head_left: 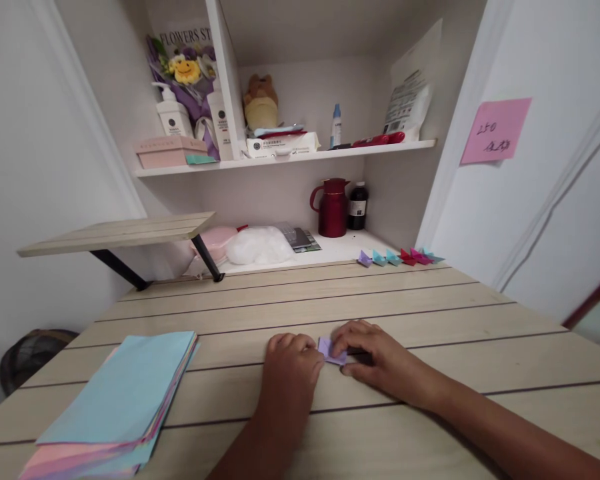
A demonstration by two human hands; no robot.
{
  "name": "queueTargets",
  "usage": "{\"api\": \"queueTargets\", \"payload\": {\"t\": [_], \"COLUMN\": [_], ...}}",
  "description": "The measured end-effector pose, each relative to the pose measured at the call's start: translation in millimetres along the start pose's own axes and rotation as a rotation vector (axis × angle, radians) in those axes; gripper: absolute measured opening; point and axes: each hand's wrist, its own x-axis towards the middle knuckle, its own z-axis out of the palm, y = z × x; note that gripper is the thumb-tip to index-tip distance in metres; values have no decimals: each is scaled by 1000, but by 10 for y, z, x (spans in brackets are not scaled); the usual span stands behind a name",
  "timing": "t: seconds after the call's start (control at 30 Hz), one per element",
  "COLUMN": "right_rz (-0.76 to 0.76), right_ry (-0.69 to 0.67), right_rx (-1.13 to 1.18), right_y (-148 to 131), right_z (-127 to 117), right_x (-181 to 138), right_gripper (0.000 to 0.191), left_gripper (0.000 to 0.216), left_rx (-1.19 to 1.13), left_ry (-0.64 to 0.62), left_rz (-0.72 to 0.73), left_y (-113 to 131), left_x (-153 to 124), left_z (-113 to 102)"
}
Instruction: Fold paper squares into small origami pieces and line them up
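A small folded square of purple paper (333,353) lies on the wooden table between my hands. My left hand (293,367) rests on the tabletop with its fingers curled, and its thumb and fingertips hold the paper's left edge. From the right, my right hand (375,357) reaches over the paper. Its fingertips press on the upper right part and its thumb sits at the lower right corner. My fingers cover some of the folds.
A stack of coloured paper sheets (125,387) lies at the left. Several small folded paper boats (393,257) line the table's back edge. A raised wooden stand (125,230) is at the back left. A red jug (333,208) stands on the lower shelf.
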Motion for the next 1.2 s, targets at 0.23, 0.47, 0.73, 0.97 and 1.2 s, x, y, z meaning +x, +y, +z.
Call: {"api": "queueTargets", "payload": {"t": [0.23, 0.47, 0.73, 0.97, 1.2], "right_rz": [30, 167, 192, 307, 325], "right_ry": [-9, 30, 24, 65, 51], "right_rx": [14, 138, 96, -110, -258], "right_y": [90, 137, 35, 0, -21], "right_z": [-36, -10, 73, 131, 107], "right_x": [20, 123, 136, 143, 133], "right_gripper": [13, 14, 21, 23, 25], "left_gripper": [18, 18, 14, 11, 13], "left_rx": [-59, -213, -289, -262, -200], "left_ry": [-7, 10, 39, 39, 58], "left_rz": [-79, -216, -268, -249, -214], "left_y": [-33, -85, -79, -58, -21], "left_x": [7, 62, 92, 106, 109], "left_z": [2, 56, 77, 101, 136]}}
